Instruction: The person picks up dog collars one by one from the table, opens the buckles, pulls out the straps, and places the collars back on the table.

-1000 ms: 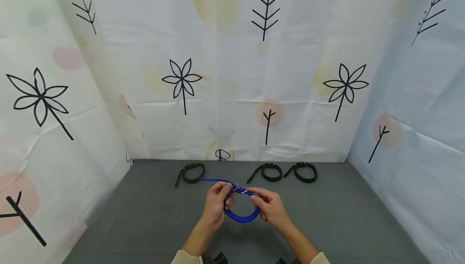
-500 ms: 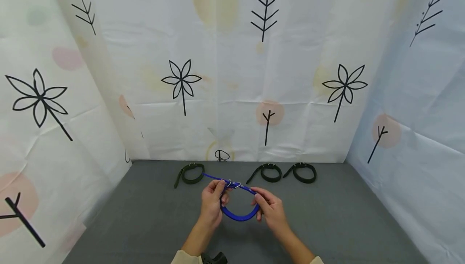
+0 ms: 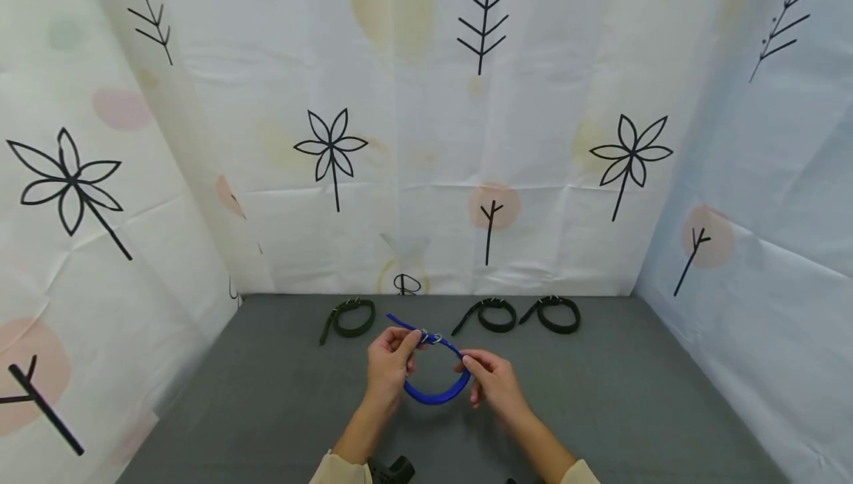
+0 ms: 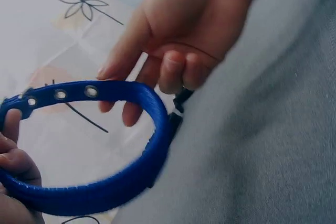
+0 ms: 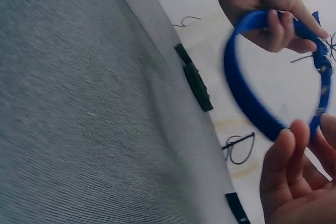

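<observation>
A blue pet collar (image 3: pixel 436 397) with metal eyelets is buckled into a ring and held up over the grey table. My left hand (image 3: pixel 389 362) pinches it beside the buckle, thumb on top; the strap's free end (image 3: pixel 397 320) sticks out past that hand to the upper left. On the other side of the ring, my right hand (image 3: pixel 498 386) pinches the band between thumb and fingers. Eyelets (image 4: pixel 91 92) show along the band between the two hands in the left wrist view. The buckle (image 5: pixel 318 51) lies by the left thumb in the right wrist view.
Along the back of the grey table (image 3: pixel 280 395) lie three dark green coiled collars: one at left (image 3: pixel 353 319), one right of the middle (image 3: pixel 496 316), one further right (image 3: pixel 560 315). A printed white cloth (image 3: pixel 426 232) encloses the back and sides.
Both hands and the blue collar have shifted slightly left. The strap's free end now angles further upward and reaches less far left. The green collars stay put.
</observation>
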A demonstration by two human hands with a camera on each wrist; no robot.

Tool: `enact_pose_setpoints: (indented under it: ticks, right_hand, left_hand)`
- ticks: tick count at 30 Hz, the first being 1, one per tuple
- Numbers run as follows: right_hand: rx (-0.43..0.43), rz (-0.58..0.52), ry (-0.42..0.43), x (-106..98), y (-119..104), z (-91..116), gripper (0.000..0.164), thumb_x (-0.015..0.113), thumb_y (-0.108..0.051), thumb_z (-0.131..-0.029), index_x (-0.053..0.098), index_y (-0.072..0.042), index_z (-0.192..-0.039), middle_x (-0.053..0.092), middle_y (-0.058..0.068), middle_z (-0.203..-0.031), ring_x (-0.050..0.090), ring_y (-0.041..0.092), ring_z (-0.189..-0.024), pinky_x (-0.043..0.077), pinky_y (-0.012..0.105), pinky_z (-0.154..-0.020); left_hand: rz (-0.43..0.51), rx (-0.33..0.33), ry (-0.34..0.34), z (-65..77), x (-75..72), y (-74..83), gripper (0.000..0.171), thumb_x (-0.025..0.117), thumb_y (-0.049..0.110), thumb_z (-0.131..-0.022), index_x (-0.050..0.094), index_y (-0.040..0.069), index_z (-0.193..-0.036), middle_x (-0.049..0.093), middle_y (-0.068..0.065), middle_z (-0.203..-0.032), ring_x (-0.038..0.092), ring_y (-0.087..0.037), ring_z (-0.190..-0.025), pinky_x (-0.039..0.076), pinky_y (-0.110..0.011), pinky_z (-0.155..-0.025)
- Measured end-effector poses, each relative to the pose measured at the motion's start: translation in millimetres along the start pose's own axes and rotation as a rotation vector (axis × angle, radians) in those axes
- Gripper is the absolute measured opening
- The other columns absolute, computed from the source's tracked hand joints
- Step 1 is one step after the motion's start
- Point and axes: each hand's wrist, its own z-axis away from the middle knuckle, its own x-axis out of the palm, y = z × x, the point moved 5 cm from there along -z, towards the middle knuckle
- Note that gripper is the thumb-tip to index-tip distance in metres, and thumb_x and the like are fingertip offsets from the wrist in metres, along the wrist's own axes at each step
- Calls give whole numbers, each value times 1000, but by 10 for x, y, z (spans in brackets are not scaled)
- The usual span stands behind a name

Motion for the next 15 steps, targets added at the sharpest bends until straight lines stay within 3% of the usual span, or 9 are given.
enact_pose_setpoints:
  ticks: [4,9,15]
  right_hand:
    - [-16,86,-100,14,-93,-65,31,60,-20,-98,65,4,-117,69,13,-99,51,11,-47,48,26,-45]
    - [-65,157,-217,76,-257,-120,29,59,-17,-99,64,6,-116,70,14,-99,51,11,-49,47,25,-47]
    - [-95,185,-236,120,-255,-167,27,59,-14,-98,64,6,-115,68,16,-94,45,9,-47,41,23,-45]
  left_hand:
    - [-136,5,-75,26,40,32,24,72,13,-90,57,-6,-86,68,-14,-74,44,-8,-47,33,-19,-43]
    - [-191,6,-164,124,149,202,19,68,5,-91,55,-9,-85,67,-24,-77,44,-10,-47,35,-19,-45]
    - [-209,24,-177,148,183,250,18,67,2,-91,55,-11,-85,66,-25,-75,44,-10,-46,35,-19,-44]
